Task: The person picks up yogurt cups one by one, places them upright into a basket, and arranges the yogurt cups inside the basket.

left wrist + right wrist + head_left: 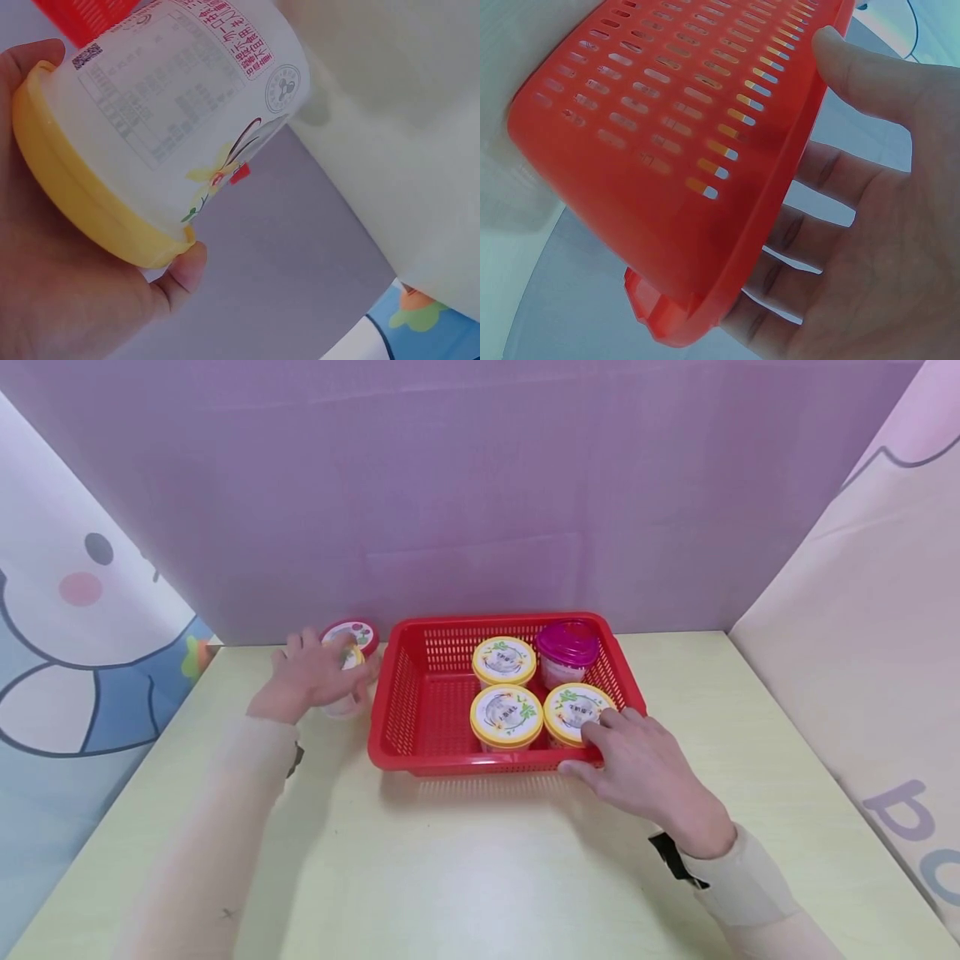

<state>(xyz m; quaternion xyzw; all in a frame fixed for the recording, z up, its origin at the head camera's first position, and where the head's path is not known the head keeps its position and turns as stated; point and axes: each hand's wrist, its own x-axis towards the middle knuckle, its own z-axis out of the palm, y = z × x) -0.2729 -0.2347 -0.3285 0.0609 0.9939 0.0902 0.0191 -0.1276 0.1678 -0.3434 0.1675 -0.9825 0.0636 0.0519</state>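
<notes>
My left hand [306, 675] grips a white cup [187, 97] by its yellow lid [82, 180], just left of the red basket [442, 764]. Thumb and fingers lie round the lid's edge in the left wrist view. Behind that cup stands a cup with a dark pink lid [363, 632], partly hidden. At the basket's front right corner, my right hand [645, 768] holds the rim, thumb outside and fingers over the inside. Inside the basket are three yellow-lidded cups [507, 717] and a cup with a magenta lid [567, 644], grouped in its right half.
The basket stands near the back of a pale table [465, 877], close to a purple backdrop [480, 493]. Printed fabric walls rise on the left [82, 693] and right [862, 652].
</notes>
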